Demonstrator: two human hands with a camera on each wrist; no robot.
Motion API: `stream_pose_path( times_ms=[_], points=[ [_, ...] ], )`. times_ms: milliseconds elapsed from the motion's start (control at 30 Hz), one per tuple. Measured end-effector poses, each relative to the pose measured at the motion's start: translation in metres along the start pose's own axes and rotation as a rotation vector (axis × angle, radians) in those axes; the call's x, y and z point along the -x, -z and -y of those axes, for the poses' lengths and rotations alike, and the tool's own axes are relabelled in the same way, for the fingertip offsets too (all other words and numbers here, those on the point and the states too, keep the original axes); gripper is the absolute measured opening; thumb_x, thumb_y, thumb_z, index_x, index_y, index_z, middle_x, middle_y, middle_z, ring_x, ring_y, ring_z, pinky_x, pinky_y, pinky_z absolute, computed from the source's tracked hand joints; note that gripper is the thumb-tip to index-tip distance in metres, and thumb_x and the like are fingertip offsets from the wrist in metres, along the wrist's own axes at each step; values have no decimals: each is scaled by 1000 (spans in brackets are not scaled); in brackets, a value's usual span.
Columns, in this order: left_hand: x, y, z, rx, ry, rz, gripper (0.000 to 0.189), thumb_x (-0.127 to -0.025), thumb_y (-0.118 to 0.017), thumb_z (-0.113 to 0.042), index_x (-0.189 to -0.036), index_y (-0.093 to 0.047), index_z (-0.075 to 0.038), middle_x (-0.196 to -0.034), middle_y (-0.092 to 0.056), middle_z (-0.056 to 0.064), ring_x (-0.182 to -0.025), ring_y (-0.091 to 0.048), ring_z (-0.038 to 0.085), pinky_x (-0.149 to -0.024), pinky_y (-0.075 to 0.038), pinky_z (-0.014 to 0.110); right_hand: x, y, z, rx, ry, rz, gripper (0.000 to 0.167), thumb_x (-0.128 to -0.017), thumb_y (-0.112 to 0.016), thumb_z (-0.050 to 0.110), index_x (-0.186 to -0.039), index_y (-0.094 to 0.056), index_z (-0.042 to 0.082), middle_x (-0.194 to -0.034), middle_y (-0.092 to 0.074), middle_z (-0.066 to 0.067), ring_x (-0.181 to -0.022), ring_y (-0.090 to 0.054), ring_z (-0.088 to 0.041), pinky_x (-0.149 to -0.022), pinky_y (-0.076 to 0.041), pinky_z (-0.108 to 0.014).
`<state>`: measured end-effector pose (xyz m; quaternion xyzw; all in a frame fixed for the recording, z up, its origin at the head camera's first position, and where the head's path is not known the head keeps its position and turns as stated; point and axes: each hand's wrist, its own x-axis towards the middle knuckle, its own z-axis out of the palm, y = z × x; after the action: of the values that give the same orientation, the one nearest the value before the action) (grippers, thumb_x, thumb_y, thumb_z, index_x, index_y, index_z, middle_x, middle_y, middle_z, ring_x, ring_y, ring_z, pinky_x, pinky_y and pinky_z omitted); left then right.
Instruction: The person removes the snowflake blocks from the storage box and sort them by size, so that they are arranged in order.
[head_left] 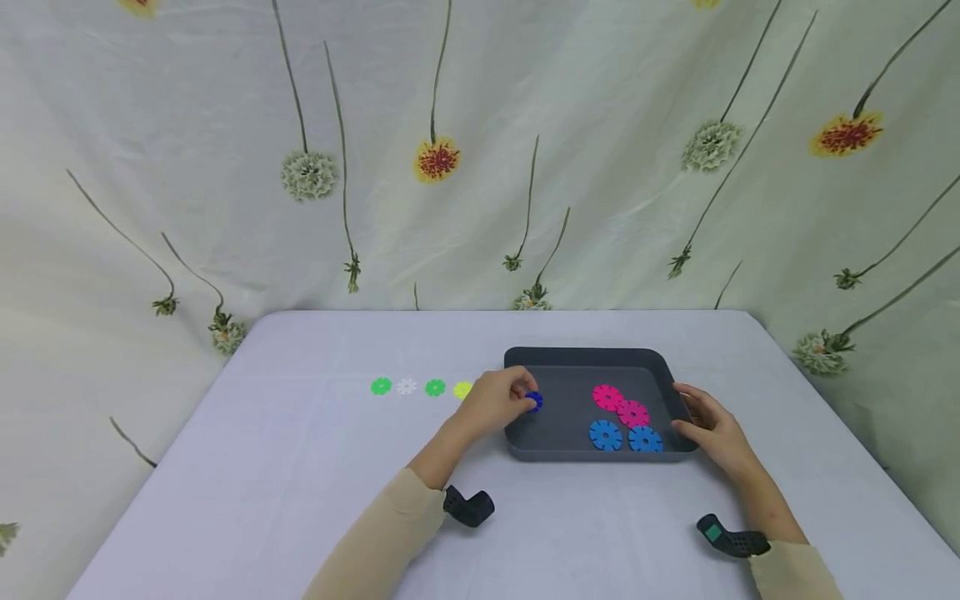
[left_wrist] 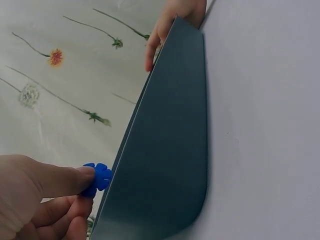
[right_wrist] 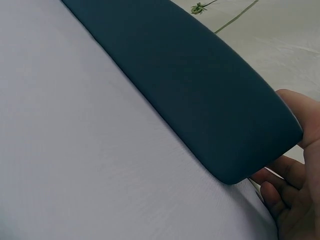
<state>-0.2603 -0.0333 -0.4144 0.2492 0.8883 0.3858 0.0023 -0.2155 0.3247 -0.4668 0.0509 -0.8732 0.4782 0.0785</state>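
Between thumb and fingers, my left hand (head_left: 495, 402) pinches a dark blue notched plastic disc (head_left: 535, 402) over the left end of a dark grey tray (head_left: 558, 433). In the left wrist view the blue disc (left_wrist: 101, 179) shows close to the tray's rim. My right hand (head_left: 716, 429) grips the tray's right end, its thumb at the rim and fingers along the outer wall. Toward the right inside the tray lie two pink notched discs (head_left: 607, 397), partly overlapping, and two lighter blue ones (head_left: 605, 435) below them.
Left of the tray, a row of discs lies on the white table (head_left: 300, 467): a green disc (head_left: 381, 386), a white disc (head_left: 407, 386), another green disc (head_left: 435, 387) and a yellow disc (head_left: 462, 389) partly behind my left hand. A flowered curtain (head_left: 615, 167) hangs behind.
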Motion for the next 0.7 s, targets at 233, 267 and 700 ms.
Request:
stream_pose_path(
  times_ms=[233, 267, 700],
  points=[
    [5, 11, 9, 26, -2, -29, 14, -87, -73, -8, -98, -65, -8, -79, -61, -2, -69, -55, 11, -61, -47, 25, 0, -1, 1, -7, -5, 3, 58, -93, -67, 11, -144, -41, 2, -142, -44, -29, -126, -45, -43, -85, -35, -7],
    [6, 12, 10, 26, 1, -36, 14, -87, -73, -8, -98, -65, -8, -79, -61, -2, -69, -56, 11, -62, -47, 25, 0, -1, 1, -7, 0, 4, 58, -92, -67, 10, -144, -41, 2, -141, -44, -30, -126, -45, -43, -85, -35, -7],
    [17, 27, 23, 81, 70, -82, 12, -87, -72, -8, -96, -65, -10, -78, -62, -1, -68, -58, 12, -60, -48, 27, 1, -1, 0, 4, 6, -3, 58, -92, -67, 11, -144, -42, 2, -140, -46, -29, -123, -47, -41, -85, -37, -10]
  ],
)
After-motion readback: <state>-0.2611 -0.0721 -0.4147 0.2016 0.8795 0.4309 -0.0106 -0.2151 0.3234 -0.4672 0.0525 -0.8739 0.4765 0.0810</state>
